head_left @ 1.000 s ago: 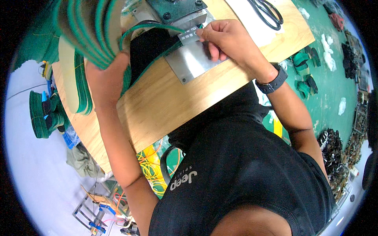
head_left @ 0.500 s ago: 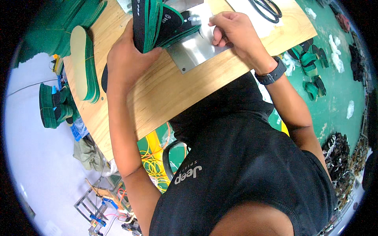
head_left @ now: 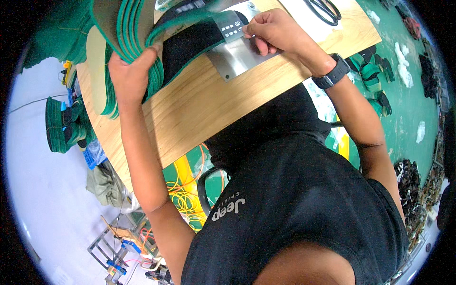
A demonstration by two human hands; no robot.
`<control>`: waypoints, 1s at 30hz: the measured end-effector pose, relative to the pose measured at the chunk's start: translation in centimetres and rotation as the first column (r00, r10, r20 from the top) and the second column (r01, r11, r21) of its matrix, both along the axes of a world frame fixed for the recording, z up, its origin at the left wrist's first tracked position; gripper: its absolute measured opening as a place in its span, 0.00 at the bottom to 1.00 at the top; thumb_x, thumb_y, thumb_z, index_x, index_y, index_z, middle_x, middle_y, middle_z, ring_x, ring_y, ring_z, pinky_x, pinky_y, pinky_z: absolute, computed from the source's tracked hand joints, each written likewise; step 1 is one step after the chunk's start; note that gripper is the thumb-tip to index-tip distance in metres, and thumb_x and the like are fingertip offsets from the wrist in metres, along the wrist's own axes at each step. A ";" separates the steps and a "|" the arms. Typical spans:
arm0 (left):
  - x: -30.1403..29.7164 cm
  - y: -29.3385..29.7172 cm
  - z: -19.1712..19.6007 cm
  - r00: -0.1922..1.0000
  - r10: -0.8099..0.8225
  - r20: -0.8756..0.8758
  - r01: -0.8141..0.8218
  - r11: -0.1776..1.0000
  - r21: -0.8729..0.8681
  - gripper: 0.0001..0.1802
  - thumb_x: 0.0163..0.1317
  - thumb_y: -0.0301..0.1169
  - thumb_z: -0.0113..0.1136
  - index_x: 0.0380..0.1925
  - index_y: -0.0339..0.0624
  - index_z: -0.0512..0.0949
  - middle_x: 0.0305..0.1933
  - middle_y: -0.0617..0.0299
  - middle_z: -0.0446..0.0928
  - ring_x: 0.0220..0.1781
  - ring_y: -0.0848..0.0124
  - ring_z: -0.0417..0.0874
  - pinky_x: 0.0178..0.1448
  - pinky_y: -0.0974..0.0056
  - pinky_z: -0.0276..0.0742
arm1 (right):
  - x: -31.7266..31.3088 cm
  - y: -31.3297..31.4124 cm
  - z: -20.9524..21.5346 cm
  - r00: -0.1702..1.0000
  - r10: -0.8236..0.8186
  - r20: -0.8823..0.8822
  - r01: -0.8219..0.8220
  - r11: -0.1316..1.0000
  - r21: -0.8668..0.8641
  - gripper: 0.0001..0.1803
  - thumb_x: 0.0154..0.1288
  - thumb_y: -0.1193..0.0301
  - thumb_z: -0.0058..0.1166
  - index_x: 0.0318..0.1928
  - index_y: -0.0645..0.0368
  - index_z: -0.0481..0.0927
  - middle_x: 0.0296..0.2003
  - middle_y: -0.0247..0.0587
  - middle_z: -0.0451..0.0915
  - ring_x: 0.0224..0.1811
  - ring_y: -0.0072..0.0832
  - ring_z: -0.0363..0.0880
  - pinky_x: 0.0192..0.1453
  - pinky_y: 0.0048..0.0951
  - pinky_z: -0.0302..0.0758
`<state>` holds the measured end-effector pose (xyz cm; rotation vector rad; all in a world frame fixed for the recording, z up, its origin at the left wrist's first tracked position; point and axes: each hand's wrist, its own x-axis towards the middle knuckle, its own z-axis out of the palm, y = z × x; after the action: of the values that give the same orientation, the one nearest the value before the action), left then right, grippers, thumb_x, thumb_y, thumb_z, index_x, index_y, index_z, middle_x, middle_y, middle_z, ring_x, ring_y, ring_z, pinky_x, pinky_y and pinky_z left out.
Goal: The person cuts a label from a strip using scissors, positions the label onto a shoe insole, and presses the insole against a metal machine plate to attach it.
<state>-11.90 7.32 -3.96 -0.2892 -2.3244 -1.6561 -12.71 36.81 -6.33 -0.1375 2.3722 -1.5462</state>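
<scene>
My left hand (head_left: 129, 78) is closed around a bundle of green-edged insoles (head_left: 127, 29), which fans upward at the table's left side. Beneath the bundle, a black-topped insole (head_left: 187, 50) stretches to the right, its rounded end over a shiny metal plate (head_left: 242, 61). At that end my right hand (head_left: 280, 35) pinches the edge of a small clear film (head_left: 228, 21) between thumb and forefinger. White printed marks show at the film, against the black surface. The palm side of my left hand is hidden by the insoles.
A beige-topped stack of insoles (head_left: 96, 78) lies on the wooden table (head_left: 199, 107), left of my hand. Larger green piles (head_left: 57, 35) stand at the far left. A coiled black cable (head_left: 324, 12) rests on a white sheet at the back right. More insoles (head_left: 373, 73) lie on the green floor.
My left hand has moved left, and the insole bundle has swung left and fanned open, uncovering more of the black insole. My right hand has shifted slightly toward the insole's end.
</scene>
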 end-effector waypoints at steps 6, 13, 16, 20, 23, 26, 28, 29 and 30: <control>0.1 -0.3 0.4 1.000 0.025 -0.003 -0.025 0.997 -0.068 0.12 0.50 0.29 0.67 0.35 0.37 0.80 0.34 0.65 0.81 0.34 0.77 0.77 0.44 0.69 0.73 | 0.5 -1.0 2.3 0.989 -0.079 0.128 0.076 0.997 0.032 0.10 0.60 0.72 0.51 0.25 0.64 0.78 0.15 0.40 0.77 0.14 0.24 0.72 0.20 0.24 0.69; 0.1 -0.3 0.1 1.000 -0.015 -0.010 0.015 1.000 0.012 0.12 0.50 0.29 0.67 0.35 0.38 0.80 0.34 0.65 0.81 0.35 0.77 0.77 0.45 0.69 0.73 | 0.2 -1.3 2.6 0.978 -0.169 0.122 0.167 0.985 0.034 0.14 0.62 0.71 0.50 0.20 0.62 0.78 0.11 0.35 0.75 0.09 0.18 0.68 0.14 0.19 0.64; 0.3 -0.5 -0.3 0.999 0.036 -0.021 -0.036 0.999 -0.022 0.13 0.49 0.29 0.68 0.35 0.37 0.80 0.35 0.65 0.81 0.35 0.78 0.77 0.46 0.69 0.72 | 0.2 -1.4 2.6 0.975 -0.173 0.138 0.172 0.985 0.025 0.14 0.62 0.71 0.50 0.21 0.62 0.78 0.11 0.35 0.75 0.09 0.18 0.68 0.14 0.19 0.64; 0.8 0.4 0.3 0.999 0.051 0.007 -0.051 0.999 -0.004 0.14 0.49 0.29 0.68 0.37 0.37 0.80 0.36 0.65 0.81 0.36 0.77 0.77 0.47 0.70 0.72 | 0.2 -1.9 2.9 0.962 -0.202 0.182 0.197 0.979 0.046 0.14 0.63 0.71 0.50 0.20 0.62 0.78 0.11 0.35 0.75 0.09 0.18 0.68 0.15 0.19 0.65; 0.8 0.1 0.0 0.994 0.107 0.004 -0.106 0.991 -0.082 0.15 0.49 0.28 0.69 0.37 0.37 0.80 0.37 0.65 0.81 0.37 0.77 0.78 0.48 0.70 0.72 | 0.2 -1.9 2.0 0.970 -0.208 0.128 0.212 0.977 -0.021 0.15 0.64 0.70 0.50 0.21 0.62 0.77 0.11 0.36 0.75 0.10 0.18 0.68 0.15 0.20 0.65; 0.8 0.1 -0.2 0.995 0.097 -0.015 -0.096 0.995 0.028 0.15 0.49 0.28 0.69 0.38 0.38 0.79 0.37 0.65 0.81 0.38 0.77 0.78 0.48 0.70 0.72 | 0.6 -2.1 2.8 0.961 -0.239 0.139 0.241 0.971 0.001 0.15 0.65 0.69 0.51 0.21 0.62 0.76 0.11 0.35 0.74 0.10 0.18 0.68 0.15 0.20 0.65; 0.8 -0.2 0.0 0.997 0.073 -0.008 -0.073 0.997 0.016 0.15 0.50 0.28 0.69 0.39 0.38 0.79 0.38 0.64 0.81 0.38 0.76 0.78 0.48 0.70 0.72 | 1.2 -1.5 2.5 0.958 -0.246 0.144 0.261 0.960 -0.096 0.15 0.66 0.68 0.51 0.23 0.61 0.76 0.12 0.33 0.73 0.11 0.18 0.69 0.16 0.20 0.65; 0.8 -0.1 0.0 0.998 0.062 -0.007 -0.062 0.998 0.016 0.16 0.50 0.28 0.69 0.39 0.38 0.79 0.38 0.64 0.81 0.38 0.76 0.78 0.48 0.70 0.73 | 1.4 -1.2 2.4 0.958 -0.250 0.142 0.270 0.953 -0.141 0.15 0.67 0.67 0.51 0.24 0.60 0.76 0.12 0.33 0.73 0.12 0.17 0.69 0.16 0.20 0.65; 0.6 0.0 0.0 0.999 0.040 0.022 -0.040 0.999 0.000 0.15 0.50 0.28 0.68 0.39 0.37 0.79 0.38 0.64 0.81 0.39 0.77 0.78 0.48 0.70 0.73 | 1.9 -1.3 2.4 0.965 -0.262 0.028 0.263 0.952 -0.153 0.15 0.67 0.66 0.51 0.24 0.59 0.76 0.12 0.31 0.73 0.13 0.16 0.69 0.17 0.19 0.65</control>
<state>-11.30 7.35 -3.94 -0.2244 -2.3300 -1.6490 -10.82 35.54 -3.93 0.1580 2.3371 -1.8488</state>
